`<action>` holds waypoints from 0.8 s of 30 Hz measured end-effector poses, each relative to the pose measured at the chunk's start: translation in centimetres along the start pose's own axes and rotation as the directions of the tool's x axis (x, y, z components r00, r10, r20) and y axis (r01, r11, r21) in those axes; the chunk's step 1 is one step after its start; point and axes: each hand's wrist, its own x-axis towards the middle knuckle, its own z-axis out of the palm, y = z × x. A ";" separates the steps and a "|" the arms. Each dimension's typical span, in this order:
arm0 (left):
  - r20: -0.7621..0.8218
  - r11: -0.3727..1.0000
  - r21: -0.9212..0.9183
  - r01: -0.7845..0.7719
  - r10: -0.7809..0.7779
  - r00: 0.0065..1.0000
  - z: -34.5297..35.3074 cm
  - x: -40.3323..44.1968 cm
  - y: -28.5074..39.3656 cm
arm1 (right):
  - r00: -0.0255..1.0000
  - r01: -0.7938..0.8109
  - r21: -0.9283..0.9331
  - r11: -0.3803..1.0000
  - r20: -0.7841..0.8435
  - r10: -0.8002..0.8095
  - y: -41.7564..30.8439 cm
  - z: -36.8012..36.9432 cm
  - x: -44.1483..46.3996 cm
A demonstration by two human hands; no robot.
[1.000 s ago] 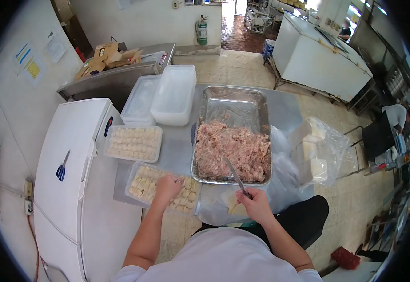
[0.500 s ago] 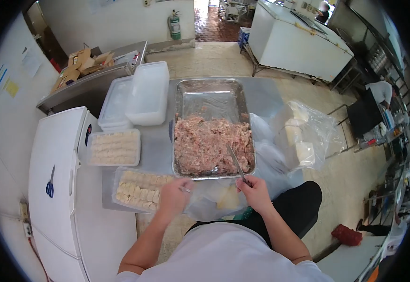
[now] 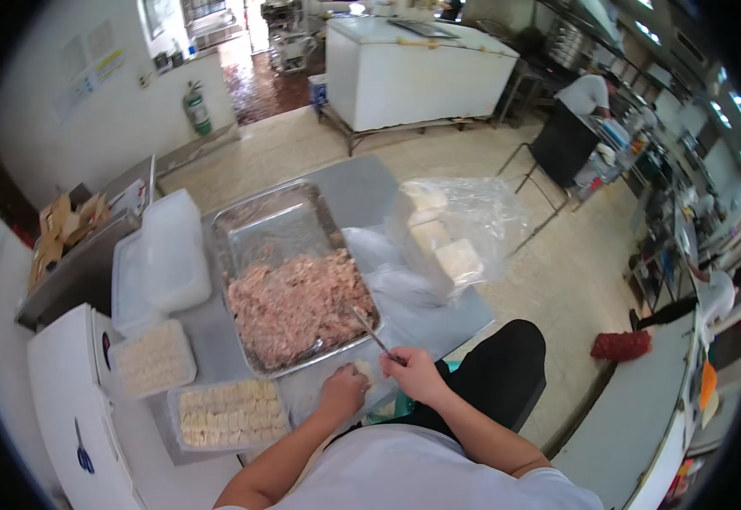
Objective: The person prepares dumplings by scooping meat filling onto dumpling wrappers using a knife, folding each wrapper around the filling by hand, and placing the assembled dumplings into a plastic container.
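Note:
My right hand is closed around a narrow metal knife, whose tip reaches the ground meat at the near right of a steel tray. Just in front of my body, my left hand has its fingers curled at a pale dumpling wrapper. The fingers partly hide the wrapper. To the left of this hand stands a plastic container of folded dumplings in rows. Another container of dumplings, paler and blurred, sits behind it.
White plastic boxes are stacked left of the tray. A clear bag with pale blocks lies on the right of the metal table. Scissors rest on a white appliance at left. Other people work at far right.
The view has turned right. My left hand has moved from the near dumpling container to the wrapper beside my right hand. The knife stays in my right hand, its tip still at the meat.

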 end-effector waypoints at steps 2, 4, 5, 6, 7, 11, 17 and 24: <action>0.008 0.995 -0.086 0.043 -0.042 0.999 -0.9 0.3 0.3 | 0.999 0.002 0.054 0.999 -0.032 -0.001 1.4 -0.1 -0.1; 0.052 0.984 -0.162 0.078 -0.070 0.996 -1.5 0.7 0.0 | 0.999 -0.037 0.031 0.999 -0.020 0.037 0.5 -0.8 -0.6; 0.059 0.968 -0.231 0.099 -0.088 0.994 -1.5 0.9 -0.1 | 0.998 -0.057 0.021 0.998 -0.009 0.057 0.1 -1.0 -0.8; 0.068 0.946 -0.299 0.124 -0.109 0.992 -1.6 0.9 -0.2 | 0.999 -0.028 0.024 0.999 -0.020 0.029 0.2 -1.1 -0.9; 0.079 0.918 -0.365 0.152 -0.132 0.988 -1.6 0.9 -0.3 | 0.999 -0.045 0.019 0.999 -0.021 0.045 0.2 -1.3 -1.1; 0.117 0.669 -0.679 0.302 -0.307 0.944 -1.7 0.9 -0.7 | 0.995 -0.089 0.040 0.995 -0.046 0.091 -0.1 -1.9 -1.5; 0.275 -0.334 -0.930 0.156 -0.347 0.897 -6.1 1.3 1.1 | 0.996 -0.047 -0.030 0.998 -0.077 0.045 -1.6 -2.1 -1.3; 0.348 -0.508 -0.858 0.081 -0.456 0.819 -8.5 0.3 -0.1 | 0.996 0.053 -0.083 0.995 -0.068 -0.059 -2.5 -3.3 0.8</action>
